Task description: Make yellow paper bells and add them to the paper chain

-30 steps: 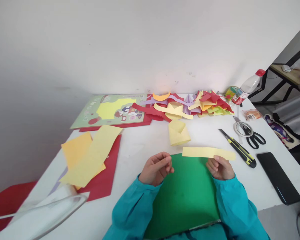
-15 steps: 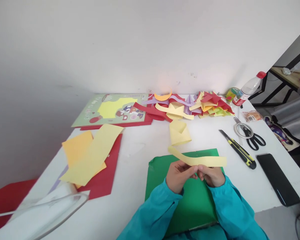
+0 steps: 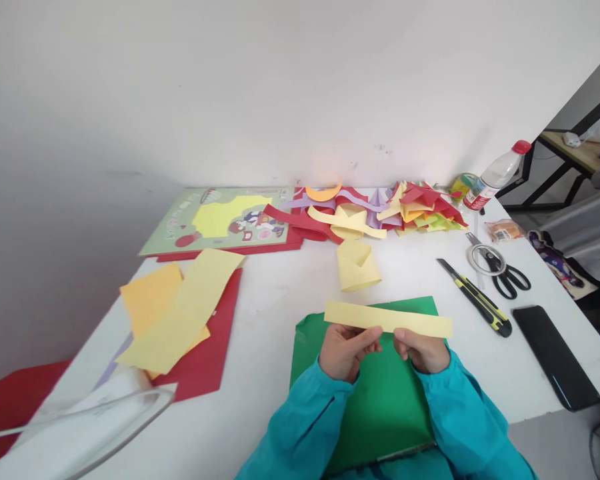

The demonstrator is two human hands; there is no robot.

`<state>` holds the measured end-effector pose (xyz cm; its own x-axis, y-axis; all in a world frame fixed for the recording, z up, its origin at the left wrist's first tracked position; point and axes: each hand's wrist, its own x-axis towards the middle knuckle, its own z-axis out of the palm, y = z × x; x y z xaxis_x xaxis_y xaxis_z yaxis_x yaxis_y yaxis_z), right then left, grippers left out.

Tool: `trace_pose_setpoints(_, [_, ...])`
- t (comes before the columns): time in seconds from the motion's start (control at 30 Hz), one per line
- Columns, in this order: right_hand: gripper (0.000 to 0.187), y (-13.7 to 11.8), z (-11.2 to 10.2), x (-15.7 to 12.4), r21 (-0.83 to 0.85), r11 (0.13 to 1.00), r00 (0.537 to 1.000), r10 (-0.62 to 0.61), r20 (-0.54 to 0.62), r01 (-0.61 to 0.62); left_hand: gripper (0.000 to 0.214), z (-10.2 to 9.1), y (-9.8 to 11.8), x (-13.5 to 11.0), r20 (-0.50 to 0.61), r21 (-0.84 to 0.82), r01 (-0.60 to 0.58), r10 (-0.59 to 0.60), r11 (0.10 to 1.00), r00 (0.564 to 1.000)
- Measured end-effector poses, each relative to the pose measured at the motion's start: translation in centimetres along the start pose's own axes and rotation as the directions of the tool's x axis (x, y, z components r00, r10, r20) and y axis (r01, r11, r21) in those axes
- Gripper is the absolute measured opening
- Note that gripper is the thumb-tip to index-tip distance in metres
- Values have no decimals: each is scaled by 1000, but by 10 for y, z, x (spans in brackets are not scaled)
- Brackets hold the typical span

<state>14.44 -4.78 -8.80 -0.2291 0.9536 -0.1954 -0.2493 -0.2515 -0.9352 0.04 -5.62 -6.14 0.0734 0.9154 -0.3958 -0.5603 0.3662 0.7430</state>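
A pale yellow paper strip (image 3: 388, 319) is stretched nearly straight between my two hands, above a green mat (image 3: 375, 413). My left hand (image 3: 349, 348) pinches its lower edge left of the middle, thumb in front and fingers behind. To the right, my right hand (image 3: 423, 348) pinches the strip the same way, with a small gap between the two thumbs. Just beyond the strip stands a rolled pale yellow paper piece (image 3: 359, 267) with a notched top. Both hands are closed on the strip.
Cut and curled paper pieces (image 3: 330, 213) and folded paper (image 3: 425, 210) lie along the wall. At the right are a utility knife (image 3: 475, 297), scissors (image 3: 510, 280), a tape roll (image 3: 487, 260), a phone (image 3: 555, 357) and a bottle (image 3: 497, 177). Paper sheets (image 3: 185, 313) lie at the left.
My left hand has moved left along the strip, away from my right hand. The strip's left part, curved up before, is now flat and almost straight.
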Motion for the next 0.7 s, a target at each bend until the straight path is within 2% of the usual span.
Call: trace_pose_setpoints(0.7, [37,-1,-11,0,67,996,996,-58,-63,62,24,-29,27,2,-22,-29,53,-53,998,998])
